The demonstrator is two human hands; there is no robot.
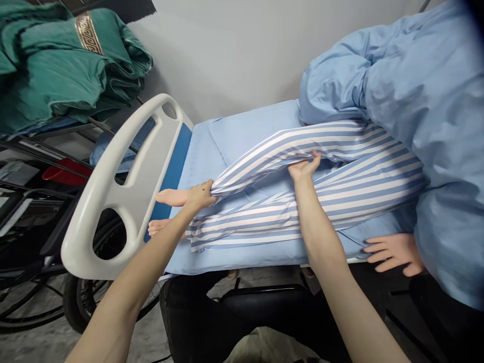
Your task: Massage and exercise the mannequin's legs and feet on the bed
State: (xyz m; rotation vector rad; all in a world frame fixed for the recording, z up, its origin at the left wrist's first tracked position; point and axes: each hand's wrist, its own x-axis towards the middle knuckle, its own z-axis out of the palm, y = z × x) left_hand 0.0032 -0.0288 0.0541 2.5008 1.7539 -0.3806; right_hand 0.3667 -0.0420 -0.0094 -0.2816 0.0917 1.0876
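The left hand (199, 194) is closed on the hem of the striped trousers (321, 186), near the footboard (124, 186); the right hand (304, 169) pinches the same trousers further right.

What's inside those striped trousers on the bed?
Two bare feet poke out of the striped trousers at the cuffs, so legs seem to fill them, though cloth hides these. The left hand and right hand grip the fabric.

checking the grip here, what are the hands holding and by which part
Both hold the striped trousers on the figure lying on the bed: the left hand grips the far leg's cuff at the ankle, the right hand pinches its fabric further up.
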